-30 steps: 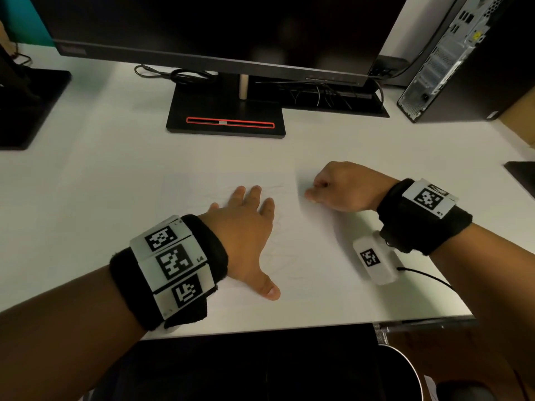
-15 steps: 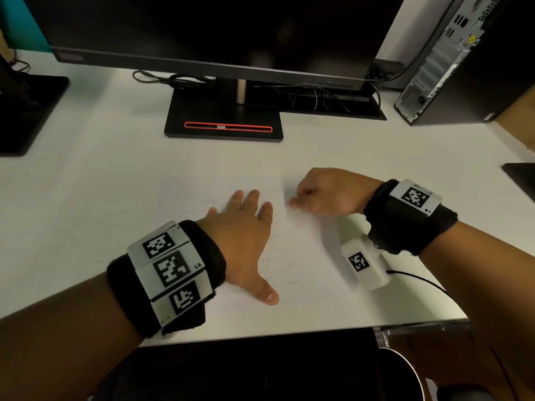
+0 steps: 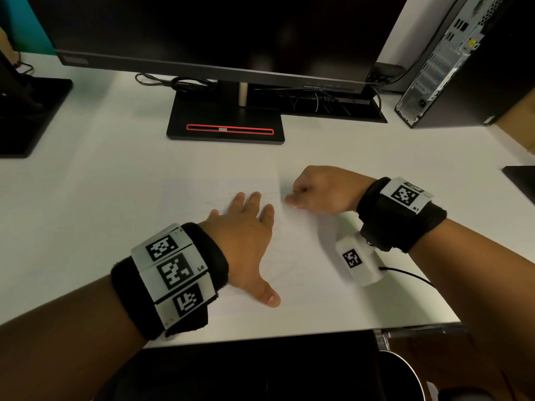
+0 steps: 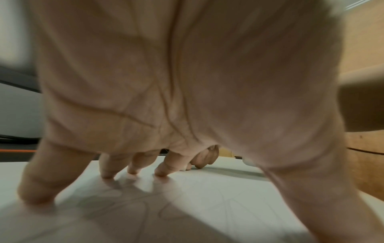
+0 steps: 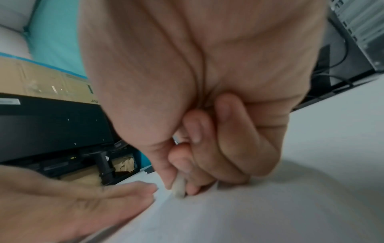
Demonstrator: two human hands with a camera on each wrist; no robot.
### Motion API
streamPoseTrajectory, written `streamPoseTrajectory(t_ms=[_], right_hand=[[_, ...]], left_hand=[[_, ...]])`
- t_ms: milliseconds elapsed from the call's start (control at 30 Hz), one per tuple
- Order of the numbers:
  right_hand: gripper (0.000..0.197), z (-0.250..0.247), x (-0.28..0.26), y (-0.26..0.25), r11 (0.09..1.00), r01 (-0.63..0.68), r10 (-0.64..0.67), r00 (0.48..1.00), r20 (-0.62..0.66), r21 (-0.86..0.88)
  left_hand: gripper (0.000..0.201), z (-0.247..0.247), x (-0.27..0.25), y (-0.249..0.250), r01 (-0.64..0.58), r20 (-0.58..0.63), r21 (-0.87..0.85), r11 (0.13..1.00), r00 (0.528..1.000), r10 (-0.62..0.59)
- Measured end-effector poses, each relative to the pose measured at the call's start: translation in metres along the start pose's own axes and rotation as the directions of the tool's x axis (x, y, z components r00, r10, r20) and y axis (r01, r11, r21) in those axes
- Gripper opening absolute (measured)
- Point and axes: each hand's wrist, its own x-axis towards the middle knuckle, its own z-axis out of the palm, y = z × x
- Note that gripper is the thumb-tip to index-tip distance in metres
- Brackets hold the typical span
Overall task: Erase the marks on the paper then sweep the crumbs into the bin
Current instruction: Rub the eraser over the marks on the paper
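A white sheet of paper with faint pencil scribbles lies on the white desk. My left hand presses flat on the paper with its fingers spread, as the left wrist view shows with fingertips down on the paper. My right hand is curled just to its right. In the right wrist view it pinches a small pale eraser between thumb and fingers, its tip down on the paper. The left hand's fingers lie close beside the eraser.
A monitor on a black stand is behind the paper, with cables by it. A desktop tower stands at the back right. A round bin rim shows below the desk's front edge at the lower right.
My right hand with the eraser has slid leftward across the paper, closer to my left hand's fingertips. The left hand stays pressed in place.
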Motion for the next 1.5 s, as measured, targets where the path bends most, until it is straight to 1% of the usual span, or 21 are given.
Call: streamPoseTrajectory(t_ms=[67,133,200,267,333,400,467,500,567,600,667,733,767,867,1000,1100,1233,1333,1433,1467,1500], right_hand=[[0.048,-0.002,0.0,0.0,0.999,-0.012,0.011,1.0,0.018,0.04],[0.048,-0.007,0.004,0.002,0.997,-0.066,0.067,0.997,-0.042,0.042],[0.047,-0.006,0.005,-0.001,0.998,-0.057,0.056,0.995,-0.085,-0.006],[0.048,-0.002,0.005,-0.004,0.999,0.019,-0.02,0.999,-0.03,-0.033],[0.049,-0.002,0.004,-0.005,1.0,0.03,-0.03,0.999,0.016,-0.009],[0.048,-0.007,0.006,-0.001,0.999,-0.035,0.035,0.999,-0.019,0.016],[0.047,-0.008,0.005,-0.004,0.998,-0.058,0.055,0.995,-0.088,-0.028],[0.047,-0.006,0.004,-0.005,0.998,-0.03,0.026,0.996,-0.086,-0.047],[0.047,-0.002,0.002,-0.008,0.996,0.047,-0.048,0.999,-0.008,-0.078],[0.047,-0.003,0.0,-0.006,0.996,0.059,-0.058,0.998,0.02,-0.074],[0.049,-0.008,-0.001,0.004,0.999,0.014,-0.014,1.0,0.015,-0.043],[0.049,-0.009,-0.003,0.009,0.998,-0.016,0.014,0.999,-0.038,-0.06],[0.048,-0.006,-0.007,0.01,0.998,-0.001,-0.002,0.999,-0.036,-0.069],[0.046,0.0,-0.018,0.015,0.996,0.066,-0.064,0.997,0.042,-0.055],[0.047,-0.001,-0.026,0.024,0.999,0.01,-0.011,1.0,-0.026,-0.051],[0.047,0.003,-0.031,0.024,0.997,0.058,-0.056,0.998,0.033,-0.059],[0.047,-0.002,-0.036,0.031,0.999,-0.001,0.001,1.0,0.0,-0.037],[0.047,0.0,-0.041,0.028,0.998,0.024,-0.022,0.999,0.045,-0.061],[0.047,-0.005,-0.045,0.028,0.999,0.032,-0.032,0.998,-0.051,0.013],[0.047,-0.005,-0.046,0.026,0.998,0.044,-0.042,0.997,-0.057,0.046],[0.047,-0.004,-0.048,0.022,0.996,0.061,-0.059,0.998,-0.035,0.071]], left_hand=[[0.148,-0.001,0.0,0.0,-0.001,0.004,-0.003,1.0,1.0,0.001],[0.148,0.0,-0.001,0.0,-0.001,0.0,-0.002,1.0,1.0,0.001],[0.148,0.0,0.0,0.0,-0.001,-0.004,-0.001,1.0,1.0,0.001],[0.149,0.001,0.0,0.0,-0.001,-0.003,-0.001,1.0,1.0,0.001],[0.148,0.0,0.0,0.0,-0.001,-0.001,0.0,1.0,1.0,0.001],[0.148,-0.001,-0.001,0.0,-0.002,0.0,-0.004,1.0,1.0,0.002],[0.148,0.0,-0.001,0.0,-0.001,-0.001,-0.003,1.0,1.0,0.001],[0.148,0.0,-0.001,0.0,0.0,-0.005,0.003,1.0,1.0,0.0],[0.148,0.0,-0.001,0.0,0.001,-0.012,0.008,1.0,1.0,-0.001],[0.148,0.0,-0.001,0.0,0.001,-0.01,0.005,1.0,1.0,-0.001],[0.147,-0.001,-0.001,0.001,0.0,-0.002,-0.002,1.0,1.0,0.0],[0.147,-0.001,-0.002,0.0,-0.001,0.0,-0.005,1.0,1.0,0.001],[0.147,-0.001,-0.002,0.0,-0.003,0.0,-0.005,1.0,1.0,0.003],[0.148,-0.001,-0.001,0.0,-0.003,0.001,-0.003,1.0,1.0,0.003],[0.149,-0.001,-0.001,0.0,-0.001,0.005,-0.009,1.0,1.0,0.001],[0.149,-0.002,-0.001,0.0,0.0,0.0,-0.003,1.0,1.0,0.0],[0.148,-0.002,-0.002,0.001,0.0,0.002,-0.002,1.0,1.0,0.0],[0.148,-0.001,-0.005,0.001,-0.009,0.015,0.001,1.0,1.0,0.009],[0.147,0.005,-0.008,0.004,-0.029,0.024,0.016,0.999,0.999,0.028],[0.146,0.005,-0.01,0.005,-0.034,0.02,0.022,0.999,0.999,0.034],[0.144,0.004,-0.013,0.005,-0.037,0.017,0.02,0.999,0.999,0.036]])
